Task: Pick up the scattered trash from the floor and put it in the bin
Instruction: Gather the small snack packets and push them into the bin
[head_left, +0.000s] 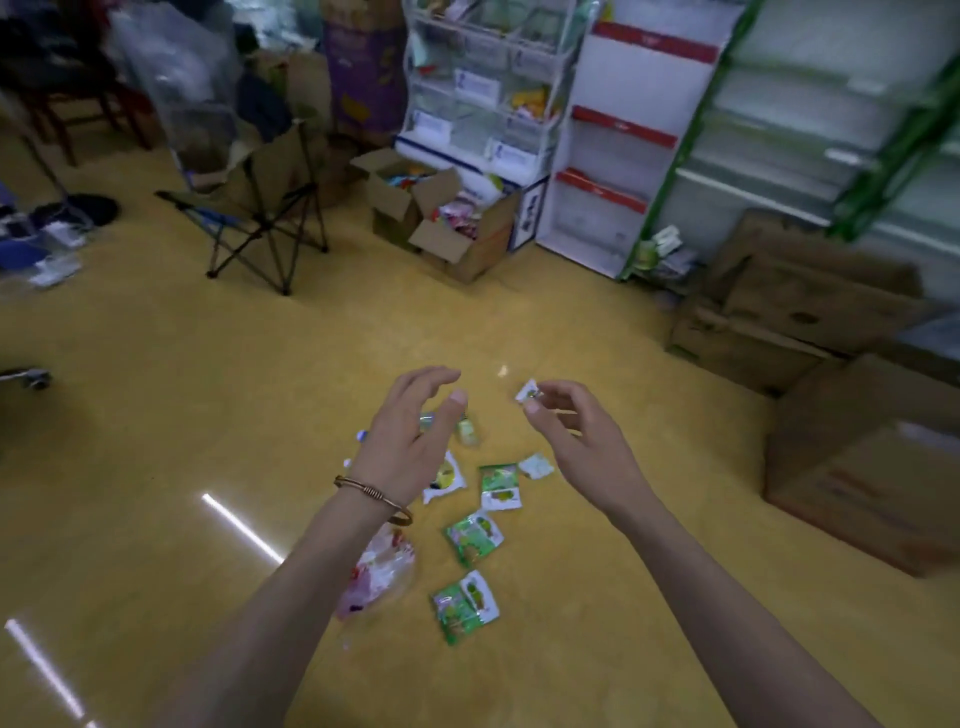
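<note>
Frame centre: our right hand (582, 431) pinches a small white wrapper scrap (525, 391); left hand (410, 436) spread wide above green-and-white snack wrappers (474, 538).

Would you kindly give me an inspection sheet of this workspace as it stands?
Surface: glossy yellow floor, light streaks reflected.
Job's things: green wrappers and a clear plastic bag lie scattered; bin not seen.
Clutter: open cardboard boxes, folding chair.
Hands: left hand open above the trash; right hand pinches a white scrap.
Cables: nothing seen.
Surroundings: display shelves, stacked cartons.
</note>
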